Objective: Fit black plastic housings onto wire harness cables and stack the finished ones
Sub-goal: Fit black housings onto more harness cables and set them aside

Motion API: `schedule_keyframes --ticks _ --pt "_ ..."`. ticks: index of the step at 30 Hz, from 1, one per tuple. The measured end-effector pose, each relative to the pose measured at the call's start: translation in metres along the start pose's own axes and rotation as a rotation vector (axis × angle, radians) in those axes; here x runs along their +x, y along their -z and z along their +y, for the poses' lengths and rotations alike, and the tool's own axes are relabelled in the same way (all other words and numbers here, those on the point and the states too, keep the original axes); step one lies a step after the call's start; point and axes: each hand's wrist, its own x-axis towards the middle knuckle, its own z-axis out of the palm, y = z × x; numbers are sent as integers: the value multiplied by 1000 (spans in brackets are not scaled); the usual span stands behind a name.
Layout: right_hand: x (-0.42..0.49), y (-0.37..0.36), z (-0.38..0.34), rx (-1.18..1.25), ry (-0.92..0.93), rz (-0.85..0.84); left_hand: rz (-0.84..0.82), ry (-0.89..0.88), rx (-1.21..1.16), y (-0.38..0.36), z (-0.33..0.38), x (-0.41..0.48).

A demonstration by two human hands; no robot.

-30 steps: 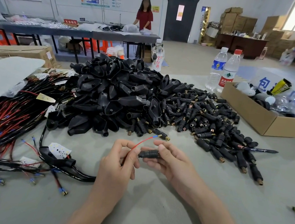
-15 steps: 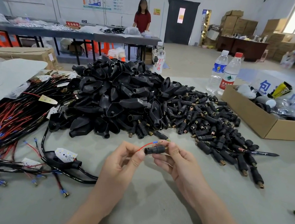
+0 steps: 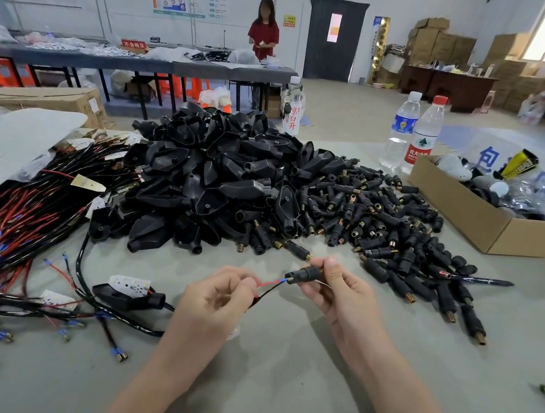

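Drawn apart, right hand point(image 3: 339, 293) pinches housing point(image 3: 304, 273), left hand point(image 3: 220, 299) apparently pinches wires point(image 3: 270, 287).

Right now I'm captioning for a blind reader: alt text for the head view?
A person's right hand holds a black plug while the left hand pinches its red and black wires. Behind lie a heap of black housings and, at left, wire bundles.

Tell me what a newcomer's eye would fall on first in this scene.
The big heap of black housings at the middle of the table grabs attention first, with small cylindrical plugs spilling out to its right. In front of it, the left hand pinches red and black wires that reach a black plug gripped by the right hand. Along the left edge lies a tangle of red and black harness cables.
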Motion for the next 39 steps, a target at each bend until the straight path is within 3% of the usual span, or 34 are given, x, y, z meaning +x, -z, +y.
schedule_keyframes --ticks 8,20,24,33,39 --pt "3 0 3 108 -43 -20 53 4 -21 -2 -2 1" --pt "1 0 0 118 -38 -19 -61 -13 73 -4 -1 -2" --pt "-3 -3 -3 152 -52 -77 9 2 57 -3 -1 0" --pt "-11 -10 -1 75 -105 -223 -25 29 225 -5 -10 -1" --pt "-10 -11 -2 97 -98 -181 -12 34 121 -4 -5 -2"
